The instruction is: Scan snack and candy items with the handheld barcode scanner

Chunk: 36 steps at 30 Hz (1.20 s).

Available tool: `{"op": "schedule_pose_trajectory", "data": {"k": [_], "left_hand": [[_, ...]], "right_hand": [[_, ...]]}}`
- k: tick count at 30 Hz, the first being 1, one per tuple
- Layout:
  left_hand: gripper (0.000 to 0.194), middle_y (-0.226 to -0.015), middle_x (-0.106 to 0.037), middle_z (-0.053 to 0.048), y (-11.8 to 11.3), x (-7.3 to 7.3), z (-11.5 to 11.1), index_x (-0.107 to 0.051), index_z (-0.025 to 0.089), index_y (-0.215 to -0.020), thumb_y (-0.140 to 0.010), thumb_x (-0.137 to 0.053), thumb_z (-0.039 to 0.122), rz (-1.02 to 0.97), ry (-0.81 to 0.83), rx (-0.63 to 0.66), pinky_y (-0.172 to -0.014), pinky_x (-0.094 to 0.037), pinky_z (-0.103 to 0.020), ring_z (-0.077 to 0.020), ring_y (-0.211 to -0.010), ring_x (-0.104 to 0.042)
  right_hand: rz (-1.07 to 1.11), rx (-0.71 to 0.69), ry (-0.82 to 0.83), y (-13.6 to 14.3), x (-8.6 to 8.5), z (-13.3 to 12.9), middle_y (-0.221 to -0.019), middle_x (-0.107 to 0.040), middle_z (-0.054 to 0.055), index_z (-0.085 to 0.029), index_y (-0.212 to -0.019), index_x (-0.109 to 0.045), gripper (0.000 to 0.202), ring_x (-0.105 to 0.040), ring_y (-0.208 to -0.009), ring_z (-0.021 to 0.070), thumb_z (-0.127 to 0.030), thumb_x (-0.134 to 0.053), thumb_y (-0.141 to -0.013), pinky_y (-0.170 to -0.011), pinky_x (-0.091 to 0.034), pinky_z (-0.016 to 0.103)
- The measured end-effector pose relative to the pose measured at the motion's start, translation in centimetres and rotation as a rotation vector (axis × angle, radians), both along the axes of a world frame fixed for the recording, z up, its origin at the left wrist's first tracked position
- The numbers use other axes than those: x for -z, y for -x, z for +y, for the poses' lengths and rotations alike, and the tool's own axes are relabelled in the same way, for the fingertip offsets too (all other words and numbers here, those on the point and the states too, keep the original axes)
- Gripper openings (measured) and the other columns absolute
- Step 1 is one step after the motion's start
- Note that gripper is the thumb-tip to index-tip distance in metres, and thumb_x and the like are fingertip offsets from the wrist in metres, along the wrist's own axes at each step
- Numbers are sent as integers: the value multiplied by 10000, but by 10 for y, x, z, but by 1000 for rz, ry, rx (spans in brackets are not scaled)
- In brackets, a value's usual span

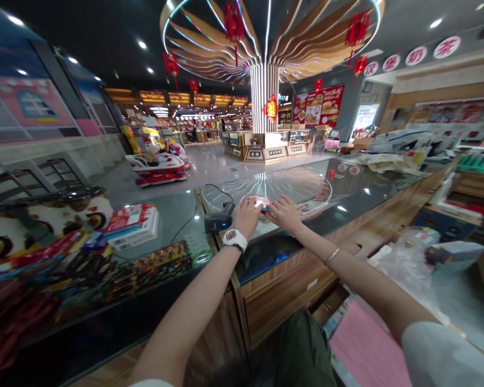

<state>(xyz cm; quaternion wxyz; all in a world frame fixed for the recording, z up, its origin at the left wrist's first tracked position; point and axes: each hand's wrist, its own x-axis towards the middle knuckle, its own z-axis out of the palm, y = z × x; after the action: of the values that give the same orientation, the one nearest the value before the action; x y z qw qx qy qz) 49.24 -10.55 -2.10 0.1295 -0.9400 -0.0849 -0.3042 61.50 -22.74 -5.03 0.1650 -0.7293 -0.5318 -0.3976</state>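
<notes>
In the head view, the left hand [247, 217] and the right hand [284, 215], fingers bent, together hold a small red-and-white item [261, 202] between them over the glass-topped counter [358, 196]. A black scanner [218, 222] with a blue light is just beside the left hand.

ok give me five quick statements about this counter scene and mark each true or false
1. The left hand and right hand are both at a small red-and-white item. True.
2. The white watch is on the right wrist. False: it is on the left wrist.
3. The black device with a blue light is on the picture's right of both hands. False: it is on their left.
4. Red lanterns hang overhead. True.
5. The white-and-red ride-on toy stands on the counter. False: it stands on the floor beyond.
</notes>
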Motion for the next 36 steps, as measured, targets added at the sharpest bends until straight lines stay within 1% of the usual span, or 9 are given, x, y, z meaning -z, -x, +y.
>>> {"op": "schedule_pose_trajectory", "data": {"k": [2, 6, 12, 17, 21, 24, 28, 31, 36], "left_hand": [[236, -1144, -694, -109, 1, 0, 0, -700, 201, -1053, -954, -494, 146, -35, -33, 68, -970, -449, -414, -263, -1066, -617], [197, -999, -726, -92, 13, -4, 6, -704, 179, -1001, -943, -522, 130, -51, -135, 137, -901, -473, -409, -245, -928, -650], [177, -909, -727, -67, 56, -17, 34, -701, 196, -981, -954, -532, 148, -146, -319, 215, -847, -483, -386, -215, -849, -648], [179, -937, -739, -56, 104, -28, 70, -703, 207, -981, -969, -531, 159, -209, -390, 252, -820, -493, -367, -197, -874, -647], [173, -909, -737, -48, 144, -34, 100, -690, 198, -947, -966, -530, 136, -242, -468, 252, -817, -498, -354, -188, -879, -648], [181, -909, -736, -46, 168, -34, 122, -682, 196, -940, -968, -516, 126, -235, -523, 229, -817, -502, -349, -191, -895, -649], [200, -890, -728, -55, 187, -31, 148, -679, 198, -910, -972, -498, 138, -276, -478, 147, -817, -513, -360, -192, -855, -641], [220, -892, -724, -68, 195, -31, 157, -687, 204, -918, -970, -482, 142, -319, -408, 86, -849, -520, -382, -202, -870, -641], [264, -928, -738, -53, 202, -34, 151, -697, 233, -946, -972, -456, 129, -313, -302, 30, -991, -489, -430, -192, -954, -663]], "right_hand": [[-31, -53, -24, 4, -1, 1, -913, -741, 86, -216, -945, -704, 188, -642, -867, 218, -240, -518, -958, -1066, -399, 437], [-29, -173, -33, 12, -3, 1, -904, -739, 86, -220, -980, -699, 196, -647, -871, 220, -252, -506, -976, -1041, -431, 442], [-91, -334, -89, 30, -13, 15, -1020, -739, 72, -234, -1053, -688, 204, -659, -1007, 215, -202, -506, -964, -1035, -472, 427], [-104, -510, -54, 48, -28, 46, -1140, -735, 73, -241, -1158, -674, 254, -659, -1091, 210, -197, -503, -976, -1062, -481, 445], [-92, -623, -43, 62, -37, 79, -1216, -724, 82, -244, -1162, -678, 236, -668, -1106, 220, -248, -531, -978, -1051, -503, 467], [-70, -702, -17, 74, -44, 107, -1266, -705, 90, -248, -1155, -684, 226, -654, -1157, 241, -290, -587, -955, -1057, -500, 495], [-65, -763, 39, 90, -52, 142, -1268, -707, 102, -229, -1149, -692, 232, -658, -1166, 245, -271, -617, -933, -1076, -481, 505], [-9, -767, 25, 101, -56, 160, -1265, -710, 100, -231, -1151, -693, 237, -655, -1179, 239, -257, -629, -924, -1099, -455, 508], [103, -800, -27, 105, -53, 159, -1377, -636, 119, -231, -1123, -677, 238, -583, -1293, 253, -275, -664, -890, -1101, -450, 495]]}}
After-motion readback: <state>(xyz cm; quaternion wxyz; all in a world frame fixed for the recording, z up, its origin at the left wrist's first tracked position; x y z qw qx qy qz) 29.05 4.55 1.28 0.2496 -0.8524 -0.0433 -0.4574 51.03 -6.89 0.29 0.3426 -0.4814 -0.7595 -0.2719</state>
